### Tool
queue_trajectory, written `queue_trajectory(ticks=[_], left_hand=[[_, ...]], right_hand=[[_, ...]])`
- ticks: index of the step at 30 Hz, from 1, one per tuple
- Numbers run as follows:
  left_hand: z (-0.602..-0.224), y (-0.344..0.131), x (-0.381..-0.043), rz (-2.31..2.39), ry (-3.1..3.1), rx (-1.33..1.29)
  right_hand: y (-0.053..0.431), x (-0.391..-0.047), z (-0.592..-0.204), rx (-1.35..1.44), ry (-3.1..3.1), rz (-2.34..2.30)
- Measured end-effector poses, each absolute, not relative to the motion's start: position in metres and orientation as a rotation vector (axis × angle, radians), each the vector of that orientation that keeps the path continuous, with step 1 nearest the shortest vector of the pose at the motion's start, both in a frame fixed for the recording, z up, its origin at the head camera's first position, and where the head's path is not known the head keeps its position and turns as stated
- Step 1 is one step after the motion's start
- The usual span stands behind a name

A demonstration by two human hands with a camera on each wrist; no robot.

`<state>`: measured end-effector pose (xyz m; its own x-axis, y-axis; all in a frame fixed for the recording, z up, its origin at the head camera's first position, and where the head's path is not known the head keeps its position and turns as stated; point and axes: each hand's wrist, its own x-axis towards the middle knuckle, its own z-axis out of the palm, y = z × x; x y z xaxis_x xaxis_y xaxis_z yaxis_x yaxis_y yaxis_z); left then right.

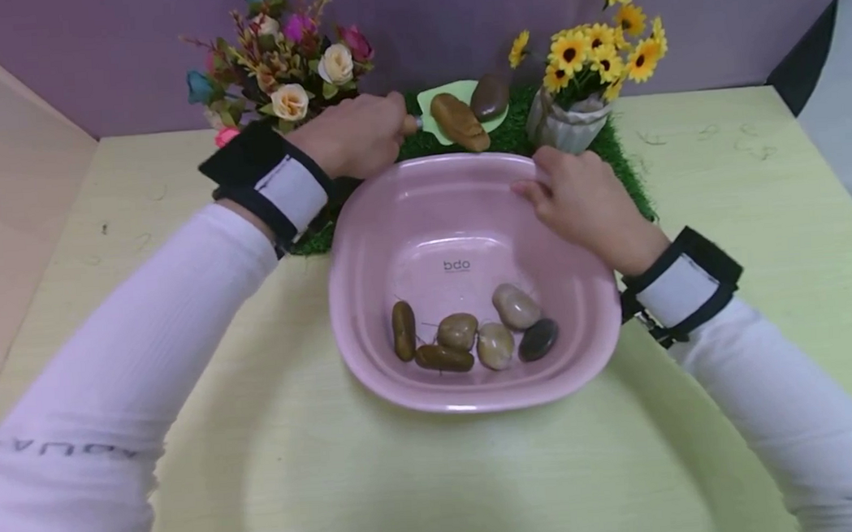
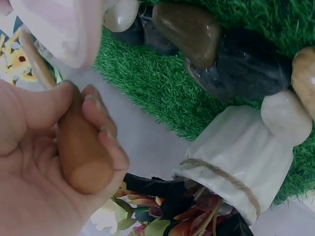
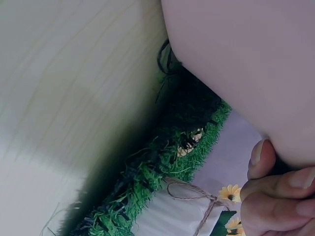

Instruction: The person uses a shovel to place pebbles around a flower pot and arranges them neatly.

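Note:
My left hand (image 1: pixel 359 136) grips the wooden handle (image 2: pixel 86 152) of a small trowel at the back of the table. Its light green blade (image 1: pixel 431 107) carries a brown stone (image 1: pixel 459 122) and a dark stone (image 1: pixel 490 97), just beyond the basin's far rim. My right hand (image 1: pixel 590 199) holds the far right rim of a pink basin (image 1: pixel 459 207), thumb on the inside. In the right wrist view, the right fingers (image 3: pixel 275 216) curl at the basin's edge. Several brown, pale and dark stones (image 1: pixel 496 345) lie in the near part of the basin.
Artificial grass (image 1: pixel 628 164) lies behind the basin, with more stones (image 2: pixel 251 59) on it in the left wrist view. A white pot (image 1: pixel 571 123) with yellow flowers stands at the back right. Mixed flowers (image 1: pixel 290 102) are at the back left, before a purple wall (image 1: pixel 440 21).

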<state>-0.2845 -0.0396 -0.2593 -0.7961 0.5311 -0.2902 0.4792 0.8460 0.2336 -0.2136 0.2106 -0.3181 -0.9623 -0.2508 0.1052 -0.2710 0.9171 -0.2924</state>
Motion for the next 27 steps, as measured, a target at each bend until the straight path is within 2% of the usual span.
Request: queue_trajectory(ticks=[15, 27], left_hand=[[-0.265, -0.033, -0.303, 0.145, 2.566, 0.731], [-0.273, -0.029, -0.298, 0.196, 2.516, 0.691]], right_hand=[[0.211, -0.214, -0.318, 0.413, -3.003, 0.467], [0.210, -0.215, -0.319, 0.413, -3.003, 0.468]])
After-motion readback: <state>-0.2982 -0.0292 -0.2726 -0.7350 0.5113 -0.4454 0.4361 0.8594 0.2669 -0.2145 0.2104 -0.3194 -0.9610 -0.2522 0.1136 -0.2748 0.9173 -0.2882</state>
